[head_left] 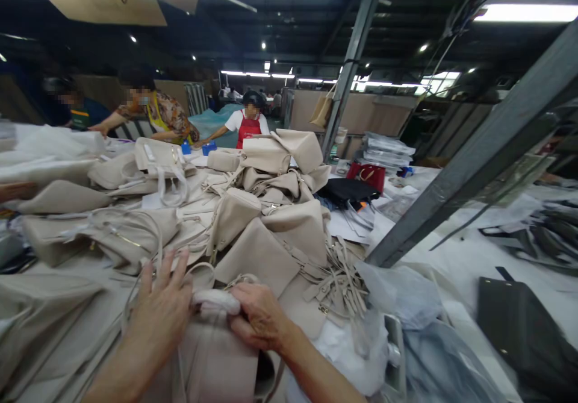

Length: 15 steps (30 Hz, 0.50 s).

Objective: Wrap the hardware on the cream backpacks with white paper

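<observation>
A beige bag (219, 361) lies nearest to me at the bottom centre, with a white wrapped handle (214, 302) at its top. My right hand (257, 315) has its fingers curled around the right end of that wrapped handle. To the left of it, my left hand (165, 300) is spread with its fingers pointing away from me, beside the handle and over the bag's strap. A large pile of beige bags (257, 252) rises just beyond both hands. Thin beige straps (336, 276) lie bundled at the pile's right side.
Slanting metal posts (433, 204) stand on the right. Clear plastic bags (401, 294) and a dark bag (524, 324) lie at the right. Black (350, 191) and red (366, 176) bags sit farther back. Across the table are several people, one in a red apron (249, 128).
</observation>
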{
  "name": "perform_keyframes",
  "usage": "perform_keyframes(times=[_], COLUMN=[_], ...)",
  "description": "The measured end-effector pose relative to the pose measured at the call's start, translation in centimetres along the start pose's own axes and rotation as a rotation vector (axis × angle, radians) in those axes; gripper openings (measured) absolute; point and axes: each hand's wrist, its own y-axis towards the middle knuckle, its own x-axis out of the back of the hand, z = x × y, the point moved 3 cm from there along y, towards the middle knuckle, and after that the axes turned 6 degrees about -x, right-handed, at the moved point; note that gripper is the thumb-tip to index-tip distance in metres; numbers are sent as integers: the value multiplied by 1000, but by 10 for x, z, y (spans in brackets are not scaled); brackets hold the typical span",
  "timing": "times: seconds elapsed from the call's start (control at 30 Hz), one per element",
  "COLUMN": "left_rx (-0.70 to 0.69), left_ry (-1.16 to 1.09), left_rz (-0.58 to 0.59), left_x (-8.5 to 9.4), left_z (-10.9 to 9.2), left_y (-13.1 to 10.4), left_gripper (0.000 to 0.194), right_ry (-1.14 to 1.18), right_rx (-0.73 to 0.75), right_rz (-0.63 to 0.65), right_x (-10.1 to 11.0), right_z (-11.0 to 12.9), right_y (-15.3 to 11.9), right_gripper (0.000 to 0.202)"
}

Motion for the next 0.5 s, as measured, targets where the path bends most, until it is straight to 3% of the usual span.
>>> perform_keyframes(times=[0.07, 0.17, 0.23, 0.3, 0.4, 0.5], left_rx=[-67, -333, -466, -463, -334, -347], left_ry=[-31, -148, -222, -273, -284, -307], left_rz=[-81, -153, -118, 2, 139, -37], left_x=[2, 2, -2, -10, -17, -4], left_z=[-3, -21, -29, -27, -12, -10], left_y=[2, 5, 6, 7, 9, 15], left_gripper=[26, 36, 40, 36, 28, 29], right_ry=[6, 50, 115, 206, 161, -102], right_rx=[-14, -8, 29, 38, -221, -571], right_rz=[-9, 9, 60, 118, 45, -161], right_x=[2, 2, 2, 4, 17, 42], right_z=[-1, 1, 1, -9, -58, -130], right_y=[-1, -6, -13, -22, -38, -53], right_gripper=[9, 8, 13, 25, 39, 26])
